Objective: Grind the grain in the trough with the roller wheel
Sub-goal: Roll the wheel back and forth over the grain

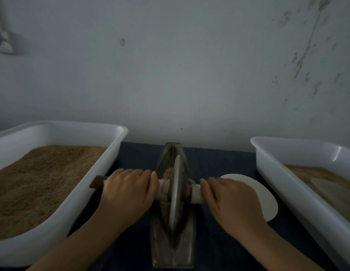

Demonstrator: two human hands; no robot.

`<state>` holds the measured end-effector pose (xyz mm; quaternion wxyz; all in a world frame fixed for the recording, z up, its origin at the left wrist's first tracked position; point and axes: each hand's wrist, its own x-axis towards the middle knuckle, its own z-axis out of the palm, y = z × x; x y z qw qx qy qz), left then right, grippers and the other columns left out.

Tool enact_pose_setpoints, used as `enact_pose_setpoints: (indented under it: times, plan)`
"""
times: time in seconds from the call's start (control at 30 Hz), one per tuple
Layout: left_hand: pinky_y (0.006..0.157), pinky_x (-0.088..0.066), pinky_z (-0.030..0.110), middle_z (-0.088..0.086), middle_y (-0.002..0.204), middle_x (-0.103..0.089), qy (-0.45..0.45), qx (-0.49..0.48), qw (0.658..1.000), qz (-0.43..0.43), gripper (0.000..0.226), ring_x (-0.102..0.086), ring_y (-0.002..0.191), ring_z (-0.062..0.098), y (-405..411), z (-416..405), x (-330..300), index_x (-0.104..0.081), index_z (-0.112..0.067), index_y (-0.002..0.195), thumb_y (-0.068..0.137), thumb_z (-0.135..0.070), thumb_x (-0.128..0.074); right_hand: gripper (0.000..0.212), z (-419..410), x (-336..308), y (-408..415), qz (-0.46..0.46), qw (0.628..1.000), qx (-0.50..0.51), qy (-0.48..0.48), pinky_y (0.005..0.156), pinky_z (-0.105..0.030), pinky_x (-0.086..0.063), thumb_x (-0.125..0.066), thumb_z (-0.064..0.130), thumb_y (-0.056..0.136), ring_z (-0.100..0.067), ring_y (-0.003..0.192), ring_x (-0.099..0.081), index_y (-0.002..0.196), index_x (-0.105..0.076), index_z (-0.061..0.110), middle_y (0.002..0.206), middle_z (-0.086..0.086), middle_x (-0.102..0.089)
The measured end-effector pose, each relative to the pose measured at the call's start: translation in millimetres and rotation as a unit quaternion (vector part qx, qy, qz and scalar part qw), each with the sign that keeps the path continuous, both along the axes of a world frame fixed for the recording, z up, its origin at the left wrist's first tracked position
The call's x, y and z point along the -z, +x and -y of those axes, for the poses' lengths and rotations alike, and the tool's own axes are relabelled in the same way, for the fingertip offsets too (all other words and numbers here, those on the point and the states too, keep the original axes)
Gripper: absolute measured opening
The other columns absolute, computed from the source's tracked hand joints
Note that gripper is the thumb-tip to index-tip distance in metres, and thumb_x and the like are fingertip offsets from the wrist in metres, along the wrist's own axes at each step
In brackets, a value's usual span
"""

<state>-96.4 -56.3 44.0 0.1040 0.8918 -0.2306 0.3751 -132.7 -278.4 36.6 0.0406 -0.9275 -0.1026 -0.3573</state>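
Both hands, left (127,190) and right (231,200), grip the wheel (176,190) axle mid-trough (173,245), grain (167,173) looks only partly ground, plenty left.

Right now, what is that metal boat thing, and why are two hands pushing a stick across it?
There is just one picture, taken by a camera on the person's head, looking down at their own hands. The boat shape is a narrow metal trough on a dark table. A thin metal roller wheel stands upright in it, with some brown grain beside it. A handle runs through the wheel's middle. The left hand and the right hand rest on top of the handle, one on each side, to roll the wheel and crush the grain. A white tub on the left holds lots of brown grain, another tub on the right holds less. A white disc lies under the right hand.
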Motion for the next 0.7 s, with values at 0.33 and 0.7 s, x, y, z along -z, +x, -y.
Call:
enact_pose_setpoints:
  times: [0.33,0.7]
  plan:
    - [0.050,-0.044,0.027,0.004,0.050,-0.055,0.026,-0.046,0.998,0.036,0.049,-0.052,0.042,0.021,43,7,13,-0.059,-0.011,0.059,0.094,-0.019,-0.026,0.044,-1,2,56,0.079,0.997,-0.007,-0.020,0.046,-0.026,-0.031,-0.034,0.033,0.093,-0.016,0.040,-0.043,0.056,-0.053,0.018,0.047,0.003,-0.049]
    - [0.056,-0.041,0.027,-0.003,0.052,-0.048,-0.028,-0.050,0.998,0.025,0.041,-0.046,0.047,0.014,63,18,8,-0.049,-0.019,0.058,0.092,-0.029,-0.028,0.036,5,9,72,-0.006,1.000,0.008,0.005,0.057,-0.031,-0.028,-0.039,0.032,0.099,-0.016,0.055,-0.043,0.069,-0.053,0.017,0.061,0.002,-0.053]
